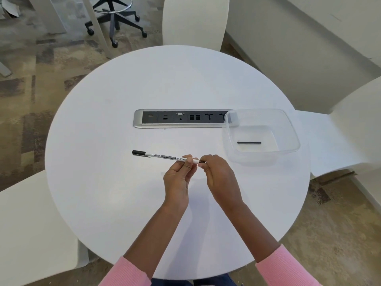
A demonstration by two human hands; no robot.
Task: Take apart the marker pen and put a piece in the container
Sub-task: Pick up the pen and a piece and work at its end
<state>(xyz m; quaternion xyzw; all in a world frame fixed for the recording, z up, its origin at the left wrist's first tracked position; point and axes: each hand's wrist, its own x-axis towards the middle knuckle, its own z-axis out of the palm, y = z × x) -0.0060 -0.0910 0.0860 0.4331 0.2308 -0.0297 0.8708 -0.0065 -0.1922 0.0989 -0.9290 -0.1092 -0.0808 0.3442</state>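
At a round white table (115,193), we hold a white marker pen (165,157) in the air above the tabletop, nearly level, its black cap (138,152) pointing out to our left. Our left hand (177,178) pinches the barrel near its right end, fingers curled closed around it and covering part of the printed label. Our right hand (216,174) closes its fingertips on the very end of the pen, where a small dark piece (203,161) shows between them; whether that piece is seated in the barrel or already loose, we cannot tell. Pink sleeves (286,267) cover both forearms at the bottom edge of the view.

To the right of the hands, near but apart from them, stands a clear plastic container (288,129). A thin black rod (249,142) lies flat on its floor. The container's far left corner overlaps the right end of a silver-framed socket panel (179,119) set into the middle of the table, its row of ports visible through the plastic there.

Nothing lies between the hands and the container. White chairs (195,19) ring the table, and a wheeled stool base (116,19) stands on the patterned carpet (26,112) beyond.
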